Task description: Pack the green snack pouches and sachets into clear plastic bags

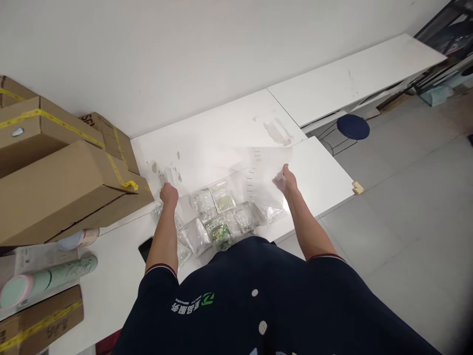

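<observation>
I hold a large clear plastic bag [225,170] stretched out flat above the white table [325,172]. My left hand [169,193] is closed on its left corner and my right hand [284,179] is closed on its right corner. Under the bag, near my body, lie several small clear packets [218,217], some with green contents.
Cardboard boxes [62,182] with yellow tape are stacked at the left. A pale green tube [48,278] and another box [37,320] lie at the lower left. A black phone [146,249] lies by my left arm. A dark blue stool [353,126] stands to the right.
</observation>
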